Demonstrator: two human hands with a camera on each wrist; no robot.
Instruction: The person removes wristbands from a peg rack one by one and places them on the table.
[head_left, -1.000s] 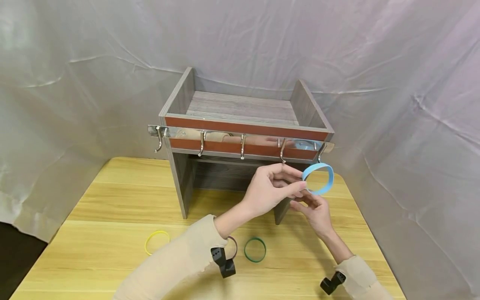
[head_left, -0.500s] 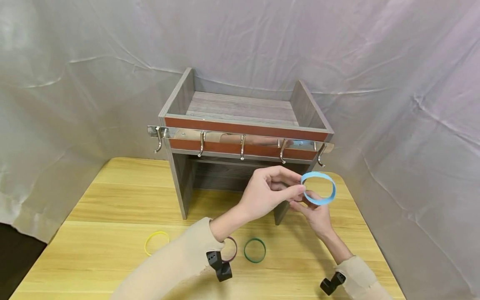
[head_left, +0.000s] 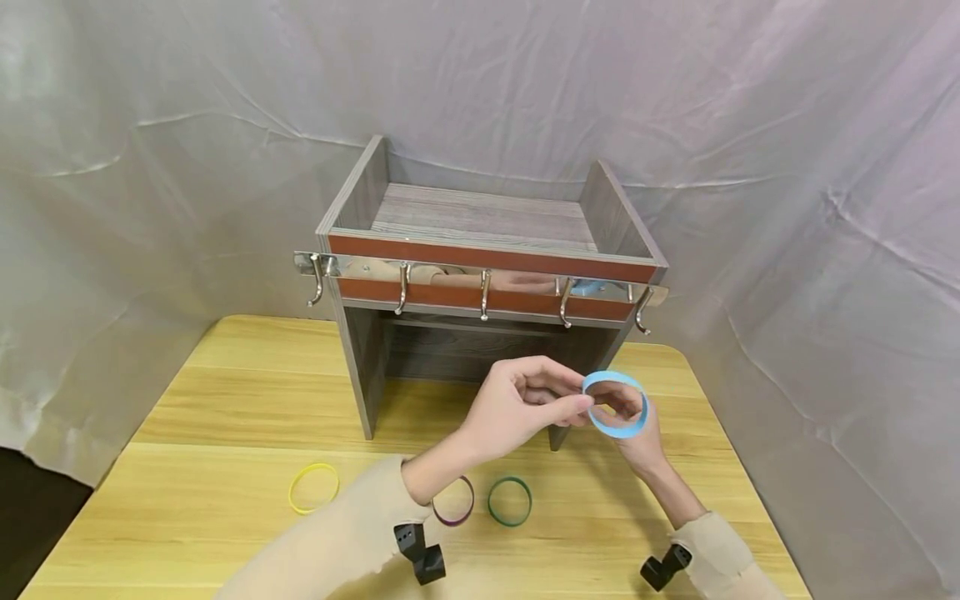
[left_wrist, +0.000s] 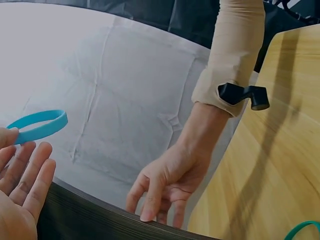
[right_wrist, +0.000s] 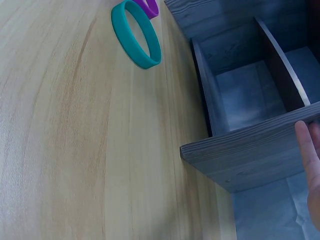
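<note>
My left hand [head_left: 504, 407] pinches a light blue wristband [head_left: 619, 432] between thumb and fingertips, holding it up in front of the rack's right side. In the left wrist view the wristband [left_wrist: 47, 131] tilts away from the palm, other fingers spread below. My right hand [head_left: 643, 447], partly behind the band in the head view, holds the front edge of the grey wooden rack's [head_left: 480, 212] right side panel. A thumb lies on that edge, with fingers on the outer side. A metal hook rail [head_left: 517, 281] with several hooks crosses the rack's front, and no band hangs there.
On the wooden table [head_left: 225, 400] lie a yellow wristband [head_left: 291, 493], a purple wristband [head_left: 453, 523] and a green wristband [head_left: 508, 523], in front of the rack. My left sleeve passes close over the purple one. Grey sheeting [head_left: 480, 75] surrounds the table at back and sides.
My left hand has moved down and to the left with the blue wristband, away from the rightmost hook. The right hand stays at the rack's side panel.
</note>
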